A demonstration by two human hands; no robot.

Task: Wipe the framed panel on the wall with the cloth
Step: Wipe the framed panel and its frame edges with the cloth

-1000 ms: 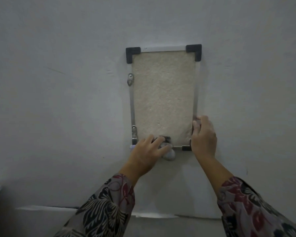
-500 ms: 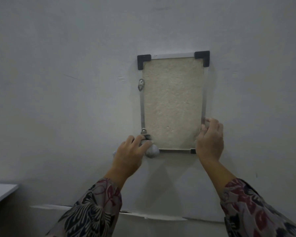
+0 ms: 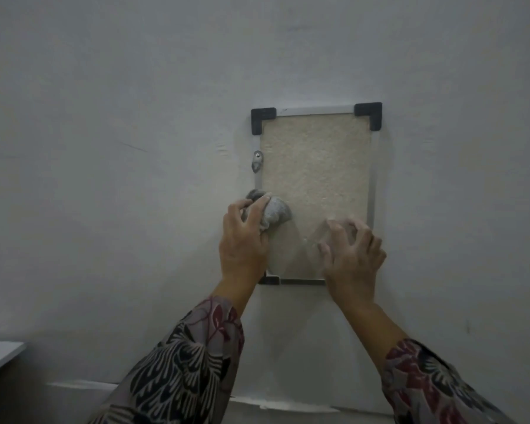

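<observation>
The framed panel (image 3: 315,166) hangs on a pale wall: a beige textured sheet in a silver frame with black corner caps. My left hand (image 3: 242,243) grips a bunched grey cloth (image 3: 274,211) and holds it against the panel's left side, about halfway up. My right hand (image 3: 351,255) lies over the panel's lower right part with its fingers spread and bent, fingertips on the surface. It hides the lower right corner of the frame.
A small metal bracket (image 3: 257,165) sits on the frame's left edge, above the cloth. The edge of a white surface (image 3: 0,354) shows at the lower left. A pale strip (image 3: 288,403) runs along the foot of the wall.
My left hand has carried the cloth up from the lower left corner to the middle of the left side. My right hand has shifted from the frame's right edge onto the panel face.
</observation>
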